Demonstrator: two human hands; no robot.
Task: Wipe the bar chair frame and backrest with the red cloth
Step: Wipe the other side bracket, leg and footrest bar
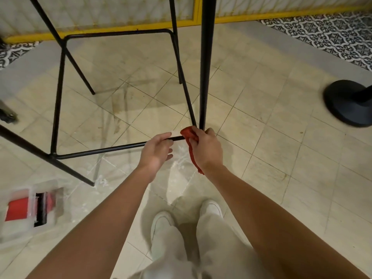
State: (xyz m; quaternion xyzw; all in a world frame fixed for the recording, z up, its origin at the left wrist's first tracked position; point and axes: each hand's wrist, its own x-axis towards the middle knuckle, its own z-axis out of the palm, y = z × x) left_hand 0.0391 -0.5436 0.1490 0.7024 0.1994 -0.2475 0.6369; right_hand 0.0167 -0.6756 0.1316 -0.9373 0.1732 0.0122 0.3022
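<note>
The right hand pinches the red cloth against the footrest rail at its corner with the chair leg. The left hand curls its fingers over the rail to steady it. Wrap the cloth fully; stroke along the rail. Beyond: tiled floor, yellow-framed wall.

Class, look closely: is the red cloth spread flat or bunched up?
Bunched: the red cloth is crumpled in the right hand, one tail hanging below.

The bar chair frame is cut off by the top edge, so seat and backrest are not seen. The right hand hides most of the red cloth. The near-left clear box is blurred; it maybe holds something red.
</note>
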